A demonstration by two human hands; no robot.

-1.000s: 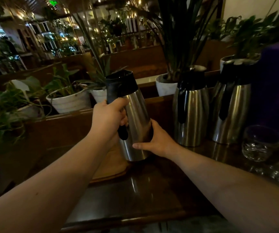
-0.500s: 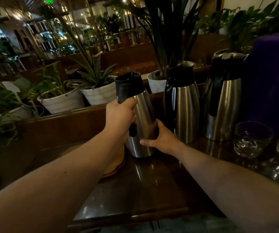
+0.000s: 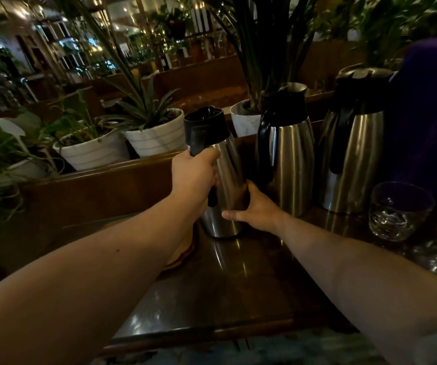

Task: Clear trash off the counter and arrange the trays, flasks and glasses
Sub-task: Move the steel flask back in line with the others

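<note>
Steel flask gripped by left hand, right hand.

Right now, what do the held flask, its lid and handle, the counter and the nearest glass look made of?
Flask: brushed steel, judging by the streaky vertical highlights.
Lid and handle: matte black, probably plastic; no shine.
Counter: dark, glossy, mirrors the flask; polished stone or lacquered wood, can't tell.
Glass: clear glass, thick sparkling base.
</note>
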